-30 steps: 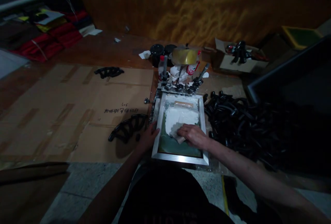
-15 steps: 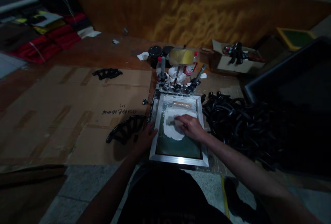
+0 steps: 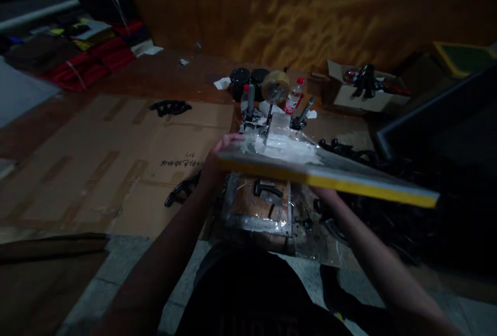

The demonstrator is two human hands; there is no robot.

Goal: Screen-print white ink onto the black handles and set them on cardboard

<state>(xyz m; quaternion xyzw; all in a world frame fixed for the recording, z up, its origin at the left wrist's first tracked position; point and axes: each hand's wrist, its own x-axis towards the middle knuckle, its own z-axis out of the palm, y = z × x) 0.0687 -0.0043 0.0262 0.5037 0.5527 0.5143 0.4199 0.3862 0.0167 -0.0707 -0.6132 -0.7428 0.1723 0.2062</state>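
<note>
A screen-printing frame (image 3: 330, 180) is tilted up in front of me, its yellow-lit near edge raised and white ink (image 3: 289, 150) on its mesh. At its left corner, my left hand (image 3: 224, 145) grips the rim with the fingers over the top. My right hand (image 3: 325, 194) is under the right part of the frame, which hides its fingers. Beneath the raised frame, a black curved handle (image 3: 268, 189) lies on the plastic-covered base plate (image 3: 258, 222).
Black handles (image 3: 388, 227) are heaped at the right. More black handles stand in rows on the cardboard (image 3: 128, 180) at the left. Behind the frame are clamps, a tape roll (image 3: 276, 87), a red-capped bottle (image 3: 294, 97) and black tubs (image 3: 239, 82). An open box (image 3: 361, 95) sits at the back right.
The frame has gone from lying flat to tilted up, uncovering the base plate and handle. My right hand has left the inked mesh and moved right, under the frame; my left hand has risen with the rim.
</note>
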